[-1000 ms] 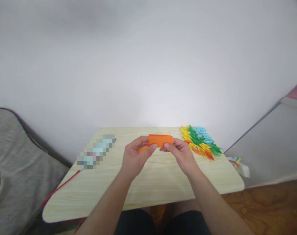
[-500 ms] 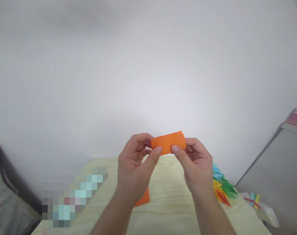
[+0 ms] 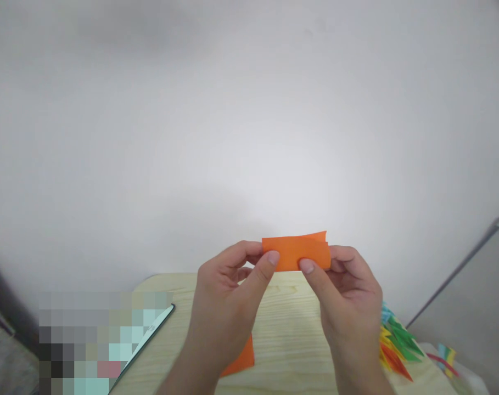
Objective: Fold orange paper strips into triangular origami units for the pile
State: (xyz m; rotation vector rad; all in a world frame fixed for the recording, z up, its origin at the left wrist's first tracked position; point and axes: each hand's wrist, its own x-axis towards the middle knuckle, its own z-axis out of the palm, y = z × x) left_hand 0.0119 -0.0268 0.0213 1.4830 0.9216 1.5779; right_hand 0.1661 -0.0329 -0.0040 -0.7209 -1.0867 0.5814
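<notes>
My left hand (image 3: 226,315) and my right hand (image 3: 348,304) are raised above the wooden table (image 3: 290,340) and pinch a small folded orange paper (image 3: 296,252) between thumbs and fingers, left hand at its left end, right hand at its right end. The paper is a short horizontal strip with layered edges showing at its upper right. Another orange paper (image 3: 241,359) lies flat on the table beneath my left hand, partly hidden by it.
A pile of several folded paper pieces (image 3: 395,343) in yellow, green, blue and orange lies at the table's right. A blurred-out flat object (image 3: 105,340) rests on the table's left. A white wall fills the background; a grey surface (image 3: 467,307) stands at the right.
Both hands have lifted the orange paper off the table toward the camera and shifted slightly right. The view has tilted up, so less of the table shows.
</notes>
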